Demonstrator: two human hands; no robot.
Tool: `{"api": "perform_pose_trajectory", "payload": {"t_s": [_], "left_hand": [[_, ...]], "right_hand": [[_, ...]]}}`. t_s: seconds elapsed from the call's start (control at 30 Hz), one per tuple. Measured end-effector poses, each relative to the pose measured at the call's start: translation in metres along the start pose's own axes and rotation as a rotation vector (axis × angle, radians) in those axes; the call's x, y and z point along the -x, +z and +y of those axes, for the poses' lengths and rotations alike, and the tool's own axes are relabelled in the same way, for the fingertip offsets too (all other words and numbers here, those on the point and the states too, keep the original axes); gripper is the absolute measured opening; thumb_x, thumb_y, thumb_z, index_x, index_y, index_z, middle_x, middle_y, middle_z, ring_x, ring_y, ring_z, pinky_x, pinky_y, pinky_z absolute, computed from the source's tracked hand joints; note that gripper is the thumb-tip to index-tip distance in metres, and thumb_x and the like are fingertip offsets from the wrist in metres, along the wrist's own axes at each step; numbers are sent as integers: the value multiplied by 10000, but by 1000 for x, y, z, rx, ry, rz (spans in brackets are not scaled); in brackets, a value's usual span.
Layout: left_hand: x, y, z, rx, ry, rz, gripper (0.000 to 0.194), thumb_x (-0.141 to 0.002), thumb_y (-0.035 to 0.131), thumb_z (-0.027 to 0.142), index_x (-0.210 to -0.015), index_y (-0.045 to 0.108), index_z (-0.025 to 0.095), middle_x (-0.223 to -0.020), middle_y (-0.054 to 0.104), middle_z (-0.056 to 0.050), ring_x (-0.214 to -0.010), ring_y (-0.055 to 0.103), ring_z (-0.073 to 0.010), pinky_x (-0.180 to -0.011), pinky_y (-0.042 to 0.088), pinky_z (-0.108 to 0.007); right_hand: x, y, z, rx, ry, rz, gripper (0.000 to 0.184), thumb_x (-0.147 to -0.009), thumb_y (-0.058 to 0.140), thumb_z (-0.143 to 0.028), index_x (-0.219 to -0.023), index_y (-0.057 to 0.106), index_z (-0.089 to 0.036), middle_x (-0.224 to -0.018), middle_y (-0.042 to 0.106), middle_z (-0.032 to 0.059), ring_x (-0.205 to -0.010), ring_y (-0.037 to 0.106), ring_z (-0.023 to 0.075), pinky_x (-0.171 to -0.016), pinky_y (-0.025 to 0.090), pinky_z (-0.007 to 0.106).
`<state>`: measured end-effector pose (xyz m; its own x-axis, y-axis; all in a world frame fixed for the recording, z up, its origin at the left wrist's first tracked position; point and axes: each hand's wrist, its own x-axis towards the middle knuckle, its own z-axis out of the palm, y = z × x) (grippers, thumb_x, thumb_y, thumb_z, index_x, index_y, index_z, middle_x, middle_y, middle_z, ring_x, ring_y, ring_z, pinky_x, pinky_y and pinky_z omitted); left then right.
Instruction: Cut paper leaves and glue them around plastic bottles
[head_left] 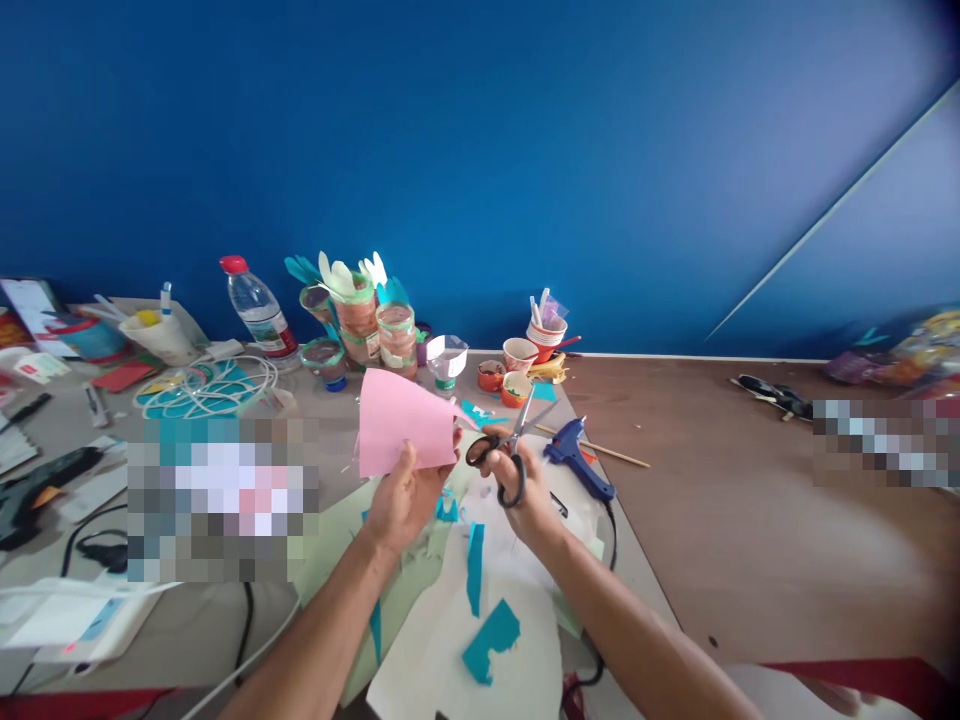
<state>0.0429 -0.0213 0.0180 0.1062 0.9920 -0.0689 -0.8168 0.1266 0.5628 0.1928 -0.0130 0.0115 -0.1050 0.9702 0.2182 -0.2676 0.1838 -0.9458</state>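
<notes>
My left hand (412, 492) grips a sheet of pink paper (403, 422) by its lower right part, thumb in front and fingers behind. The paper is slightly curved, and a thin strip sticks out from its right edge. In my right hand (531, 492) is a pair of scissors (519, 432) with black handles. Their blades point up and spread apart, just right of the pink paper and not touching it. Below both hands lie white paper (442, 640) and teal paper scraps (493, 640).
A blue glue gun (577, 458) lies right of my hands, near a wooden stick (619, 456). Paper cups (519, 353), decorated jars (396, 335) and a water bottle (259, 308) stand along the blue wall. Cables and a power strip (97, 625) lie at left.
</notes>
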Motion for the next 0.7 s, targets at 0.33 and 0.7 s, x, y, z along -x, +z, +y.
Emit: {"api": "perform_pose_trajectory", "payload": {"t_s": [0.33,0.7], "left_hand": [[9,-1,-7,-183,-171,-192,363,-814,626,395,-1092,676,165,-1163,669,-139,-1181,557,-299,-970,445,-407],[5,-12,-1,-70,-83,-86,482,-805,654,270,-1272,548,216,-1166,675,-108,-1091,621,-275,-903,506,-412]], "right_hand": [[-21,-13,-4,-464,247,223,284,-629,745,-277,-871,631,-183,-708,560,-32,-525,461,72,-526,443,215],[-18,-27,6,-93,11,325,313,-659,705,-285,-932,574,-207,-780,504,-40,-660,445,92,-603,386,212]]}}
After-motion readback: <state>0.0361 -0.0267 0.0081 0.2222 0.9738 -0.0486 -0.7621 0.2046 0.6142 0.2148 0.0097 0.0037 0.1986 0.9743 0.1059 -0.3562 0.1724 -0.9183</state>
